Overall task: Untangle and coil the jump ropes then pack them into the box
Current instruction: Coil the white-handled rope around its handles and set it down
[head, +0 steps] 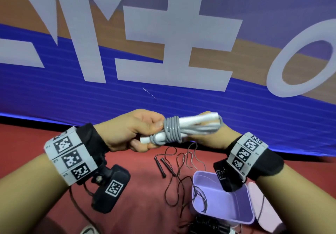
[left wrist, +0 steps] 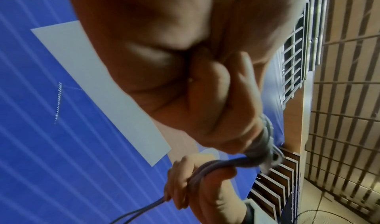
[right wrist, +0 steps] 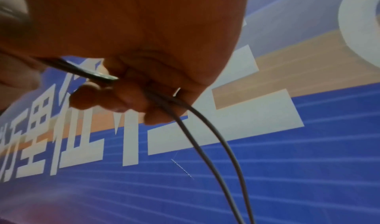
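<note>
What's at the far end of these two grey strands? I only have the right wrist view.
Observer: They belong to the grey jump rope, its cord wound round white handles. The left hand grips that bundle; the right hand holds its other end.
Operator: Is the box nearby?
Observer: Yes, the purple box sits open below the right wrist, with thin cord inside.
Operator: Anything uncoiled?
Observer: A black-handled rope lies loose on the red surface.

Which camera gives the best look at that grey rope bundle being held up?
The head view: the whole grey rope shows, wound around its white handles, between the left hand and right hand. The left wrist view shows only blurred coils; the right wrist view shows just two loose strands.
</note>
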A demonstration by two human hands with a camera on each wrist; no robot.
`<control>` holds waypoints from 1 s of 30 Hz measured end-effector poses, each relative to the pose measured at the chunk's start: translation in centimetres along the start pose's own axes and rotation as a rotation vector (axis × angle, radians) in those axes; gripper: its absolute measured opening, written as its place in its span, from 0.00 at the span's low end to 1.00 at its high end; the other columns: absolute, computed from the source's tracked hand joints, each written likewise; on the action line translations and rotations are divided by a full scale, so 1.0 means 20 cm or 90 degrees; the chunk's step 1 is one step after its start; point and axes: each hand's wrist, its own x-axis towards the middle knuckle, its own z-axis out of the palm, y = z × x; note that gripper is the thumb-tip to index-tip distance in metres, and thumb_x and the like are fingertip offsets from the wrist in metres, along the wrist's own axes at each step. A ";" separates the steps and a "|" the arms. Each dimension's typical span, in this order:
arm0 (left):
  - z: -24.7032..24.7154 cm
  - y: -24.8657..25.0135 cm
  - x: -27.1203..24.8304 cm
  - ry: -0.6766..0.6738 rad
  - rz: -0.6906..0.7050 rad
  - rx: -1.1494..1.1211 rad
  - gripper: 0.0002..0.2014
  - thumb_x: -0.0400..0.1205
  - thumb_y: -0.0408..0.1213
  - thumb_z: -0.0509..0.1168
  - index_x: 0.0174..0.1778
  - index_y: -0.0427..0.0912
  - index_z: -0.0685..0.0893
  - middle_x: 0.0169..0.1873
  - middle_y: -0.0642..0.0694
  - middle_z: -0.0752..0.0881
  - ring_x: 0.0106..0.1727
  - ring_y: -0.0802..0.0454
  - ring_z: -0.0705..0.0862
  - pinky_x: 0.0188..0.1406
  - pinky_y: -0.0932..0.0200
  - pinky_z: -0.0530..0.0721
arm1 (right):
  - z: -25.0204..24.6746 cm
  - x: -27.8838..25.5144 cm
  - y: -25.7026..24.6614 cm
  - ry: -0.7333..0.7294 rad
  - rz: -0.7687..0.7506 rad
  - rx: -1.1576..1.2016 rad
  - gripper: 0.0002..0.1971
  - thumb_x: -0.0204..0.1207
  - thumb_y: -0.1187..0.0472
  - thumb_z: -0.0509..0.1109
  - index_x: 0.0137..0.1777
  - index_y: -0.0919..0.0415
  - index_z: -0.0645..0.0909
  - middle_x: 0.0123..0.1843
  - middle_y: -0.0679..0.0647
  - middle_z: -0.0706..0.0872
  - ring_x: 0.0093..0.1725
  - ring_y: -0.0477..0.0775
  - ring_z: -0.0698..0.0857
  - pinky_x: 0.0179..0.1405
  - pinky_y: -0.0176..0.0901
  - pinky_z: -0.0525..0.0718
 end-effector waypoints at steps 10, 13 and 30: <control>0.02 -0.08 0.04 0.097 -0.279 0.603 0.13 0.85 0.48 0.61 0.43 0.42 0.82 0.32 0.48 0.86 0.28 0.53 0.78 0.32 0.57 0.78 | -0.01 0.07 -0.05 0.027 -0.127 -0.434 0.34 0.67 0.25 0.69 0.25 0.55 0.66 0.22 0.49 0.69 0.25 0.50 0.67 0.27 0.43 0.62; -0.02 -0.09 0.07 0.202 -0.278 0.711 0.13 0.87 0.48 0.59 0.45 0.43 0.81 0.38 0.47 0.86 0.38 0.48 0.83 0.41 0.51 0.81 | 0.00 0.06 -0.07 0.042 -0.153 -0.399 0.23 0.81 0.38 0.65 0.30 0.52 0.75 0.26 0.47 0.77 0.29 0.47 0.73 0.30 0.44 0.67; -0.09 -0.03 0.04 0.486 -0.034 0.336 0.13 0.87 0.39 0.62 0.38 0.38 0.78 0.23 0.52 0.83 0.22 0.56 0.74 0.24 0.61 0.73 | 0.13 0.00 -0.13 0.027 -0.157 0.165 0.07 0.82 0.61 0.71 0.47 0.54 0.92 0.29 0.51 0.88 0.22 0.38 0.76 0.29 0.28 0.72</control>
